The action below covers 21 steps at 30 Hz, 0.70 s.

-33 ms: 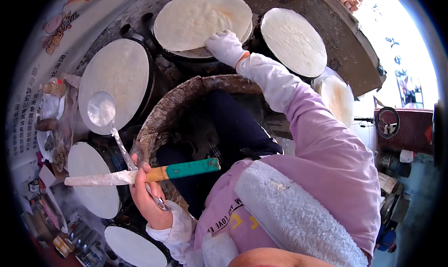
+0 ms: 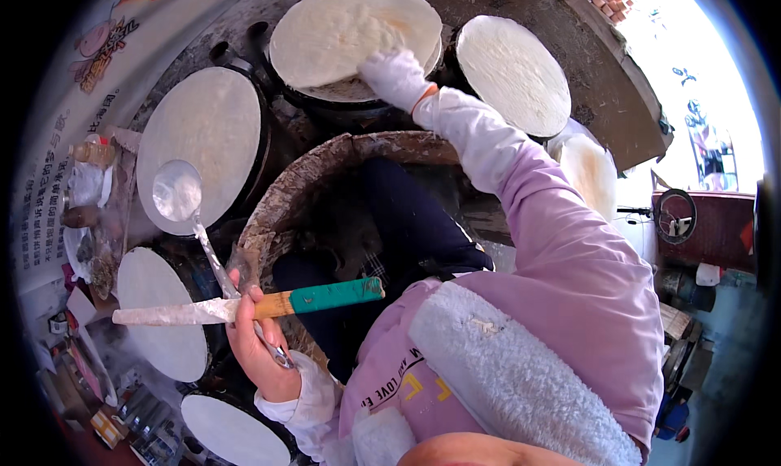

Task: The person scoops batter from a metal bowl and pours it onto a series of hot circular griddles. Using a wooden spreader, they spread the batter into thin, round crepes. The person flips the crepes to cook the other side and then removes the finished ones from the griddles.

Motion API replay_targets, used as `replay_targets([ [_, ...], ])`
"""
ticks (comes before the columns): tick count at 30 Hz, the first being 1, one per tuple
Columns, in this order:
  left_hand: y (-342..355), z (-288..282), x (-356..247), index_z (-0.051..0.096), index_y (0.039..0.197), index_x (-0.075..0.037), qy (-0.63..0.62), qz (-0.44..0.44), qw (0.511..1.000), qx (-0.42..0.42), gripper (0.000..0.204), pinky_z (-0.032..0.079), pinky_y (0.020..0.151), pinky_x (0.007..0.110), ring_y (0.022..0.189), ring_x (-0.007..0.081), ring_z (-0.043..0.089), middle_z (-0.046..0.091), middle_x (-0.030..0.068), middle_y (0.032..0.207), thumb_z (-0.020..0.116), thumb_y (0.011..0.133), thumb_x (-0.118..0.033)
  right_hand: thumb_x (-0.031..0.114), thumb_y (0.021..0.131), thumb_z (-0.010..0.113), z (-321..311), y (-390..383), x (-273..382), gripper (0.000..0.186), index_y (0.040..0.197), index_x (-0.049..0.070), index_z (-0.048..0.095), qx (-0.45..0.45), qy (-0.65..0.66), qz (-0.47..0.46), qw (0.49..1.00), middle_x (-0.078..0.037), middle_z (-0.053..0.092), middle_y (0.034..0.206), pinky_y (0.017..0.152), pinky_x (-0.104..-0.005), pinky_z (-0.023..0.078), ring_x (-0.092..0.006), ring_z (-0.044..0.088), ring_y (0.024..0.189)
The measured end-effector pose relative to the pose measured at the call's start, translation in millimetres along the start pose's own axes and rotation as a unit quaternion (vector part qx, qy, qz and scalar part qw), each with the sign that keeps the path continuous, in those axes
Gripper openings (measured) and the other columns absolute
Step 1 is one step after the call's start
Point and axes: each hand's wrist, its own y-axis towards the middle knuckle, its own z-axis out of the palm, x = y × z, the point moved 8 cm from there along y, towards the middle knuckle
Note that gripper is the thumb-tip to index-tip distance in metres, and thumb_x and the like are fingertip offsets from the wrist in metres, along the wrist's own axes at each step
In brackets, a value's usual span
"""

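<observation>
My left hand (image 2: pixel 262 348) is closed around two tools at once: a metal ladle (image 2: pixel 213 254), its batter-smeared bowl over the left griddle, and a flat spatula (image 2: pixel 189 312) with a batter-coated blade and a green-wrapped handle. In a white glove, my right hand (image 2: pixel 396 78) pinches the near edge of a thin round pancake (image 2: pixel 350 35) on the far griddle. That edge is raised a little, and a browned surface shows beneath it. The fingertips are partly hidden by the glove. Another pale pancake (image 2: pixel 201 144) covers the left griddle, below the ladle.
More batter rounds lie on griddles: far right (image 2: pixel 512 75), left (image 2: pixel 163 315) and lower left (image 2: pixel 236 429). A crusted curved rim (image 2: pixel 301 177) rings my legs. Cooked pancakes (image 2: pixel 587 173) rest beyond my right arm. Bottles (image 2: pixel 93 154) stand at the left wall. Steam drifts at lower left.
My right hand has lifted the near edge of the far pancake slightly, exposing more brown beneath it. The left hand, ladle and spatula stay in place.
</observation>
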Motion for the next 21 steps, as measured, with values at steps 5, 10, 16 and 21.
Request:
replay_targets([
  [5, 3.3, -10.8, 6.6, 0.049, 0.138, 0.005, 0.004, 0.005, 1.0, 0.005, 0.039, 0.027, 0.046, 0.017, 0.052, 0.0001, 0.032, 0.062, 0.0023, 0.103, 0.048, 0.103, -0.012, 0.031, 0.093, 0.06, -57.5, 62.5, -51.5, 0.021, 0.098, 0.013, 0.07, -0.125, 0.048, 0.056, 0.989, -0.011, 0.07, 0.092, 0.073, -0.0431, 0.055, -0.033, 0.07, 0.083],
  [10, 3.8, -12.8, 9.1, 0.053, 0.131, 0.008, -0.021, -0.003, 0.999, 0.027, 0.034, 0.028, 0.047, 0.017, 0.054, -0.0003, 0.033, 0.062, 0.0041, 0.104, 0.046, 0.103, -0.011, 0.031, 0.087, 0.066, -127.0, 83.7, -139.9, 0.023, 0.088, 0.008, 0.071, -0.241, 0.192, 0.164, 0.937, -0.019, 0.069, 0.081, 0.073, -0.0426, 0.054, -0.0351, 0.068, 0.077],
  [16, -4.2, 25.3, 10.1, 0.047, 0.138, 0.006, -0.029, 0.013, 0.996, 0.078, 0.041, 0.027, 0.044, 0.016, 0.052, 0.0003, 0.033, 0.064, 0.0043, 0.1, 0.049, 0.102, -0.012, 0.014, 0.086, 0.068, -161.5, -80.6, -356.3, 0.01, 0.079, 0.006, 0.069, -0.433, 0.435, 0.41, 0.674, -0.002, 0.063, 0.066, 0.048, -0.0323, 0.046, -0.0177, 0.059, 0.053],
  [21, -23.4, 56.5, 26.9, 0.044, 0.142, 0.004, 0.039, 0.04, 0.985, 0.162, 0.044, 0.029, 0.046, 0.013, 0.058, -0.0001, 0.036, 0.065, 0.0048, 0.112, 0.049, 0.102, -0.013, 0.02, 0.09, 0.065, -217.8, -359.4, -415.7, 0.014, 0.098, 0.01, 0.068, -0.354, 0.181, 0.514, 0.76, -0.012, 0.067, 0.085, 0.066, -0.0372, 0.051, -0.0283, 0.065, 0.073],
])
